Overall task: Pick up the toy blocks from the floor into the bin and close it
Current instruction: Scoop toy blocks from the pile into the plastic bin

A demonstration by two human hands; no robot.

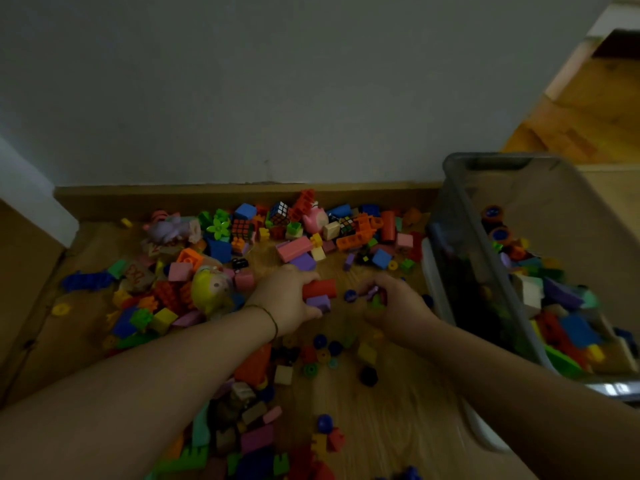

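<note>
My left hand (287, 299) grips a smooth red cylinder (320, 288) and a purple block (318, 303); my right hand (394, 306) clutches small plastic pieces (375, 298) near the translucent bin (460, 216).

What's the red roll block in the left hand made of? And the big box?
Red cylinder block: probably hard plastic, since it looks smooth and evenly coloured. Bin: see-through greyish plastic, with blocks showing dimly through its wall.
</note>
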